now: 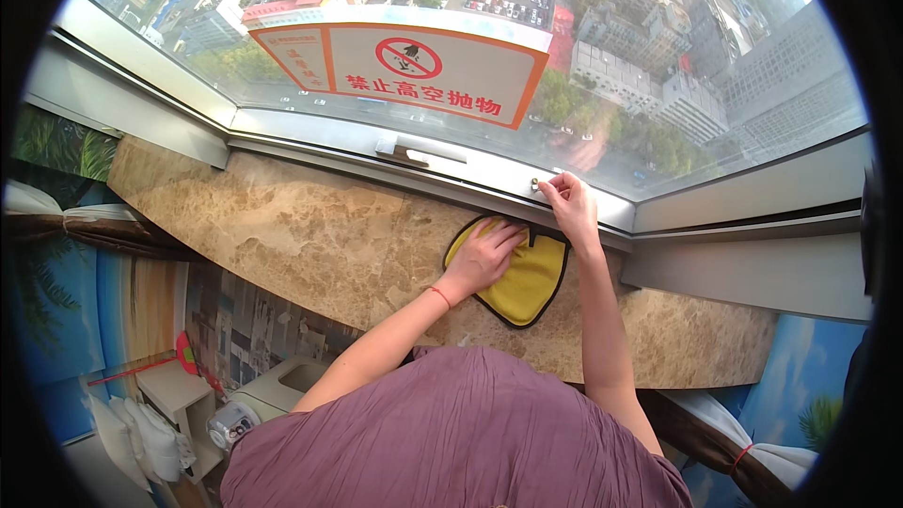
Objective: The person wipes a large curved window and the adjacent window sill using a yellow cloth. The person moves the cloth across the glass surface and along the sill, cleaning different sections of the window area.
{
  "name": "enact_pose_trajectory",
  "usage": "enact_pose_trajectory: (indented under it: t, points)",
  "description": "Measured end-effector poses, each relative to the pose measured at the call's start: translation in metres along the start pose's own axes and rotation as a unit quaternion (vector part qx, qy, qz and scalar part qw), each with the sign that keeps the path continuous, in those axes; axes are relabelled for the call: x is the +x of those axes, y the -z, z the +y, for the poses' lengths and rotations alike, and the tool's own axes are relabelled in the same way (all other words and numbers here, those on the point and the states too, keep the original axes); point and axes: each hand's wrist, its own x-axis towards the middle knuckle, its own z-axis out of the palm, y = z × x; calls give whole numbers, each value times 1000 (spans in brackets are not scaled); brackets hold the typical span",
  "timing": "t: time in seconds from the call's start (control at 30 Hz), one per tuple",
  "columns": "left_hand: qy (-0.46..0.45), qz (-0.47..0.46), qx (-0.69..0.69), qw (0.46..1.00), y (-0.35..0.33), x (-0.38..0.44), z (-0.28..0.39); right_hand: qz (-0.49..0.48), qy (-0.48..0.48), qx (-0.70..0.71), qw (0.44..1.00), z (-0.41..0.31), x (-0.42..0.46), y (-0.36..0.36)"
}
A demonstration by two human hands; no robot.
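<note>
A yellow cloth with black edging [529, 289] lies on the brown marble windowsill [317, 233]. My left hand [483, 257] rests palm down on the cloth's upper left part, with nothing visible gripped in its fingers. At the lower window frame [494, 173], my right hand [573, 208] pinches a small metal piece [535, 185] between thumb and fingertips. That piece is at the frame's face; whether it is attached there cannot be told. Farther left on the same frame sits a metal window handle [421, 153].
A warning sign [423, 74] with writing is on the large window pane. Tied curtains hang at the left [106, 226] and lower right [734, 437]. Below left of the sill stand a small shelf [173, 395] and white cushions [134, 437].
</note>
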Motion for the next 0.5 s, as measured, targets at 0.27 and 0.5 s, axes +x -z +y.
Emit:
enact_pose_trajectory:
  t: [0.27,0.5]
  points:
    - [0,1,-1,1000,-2,-1,-1,-40,204,-84,975,2,6,19]
    - [1,0,-1,1000,0,0,1,5,247,-120,961,2,0,18]
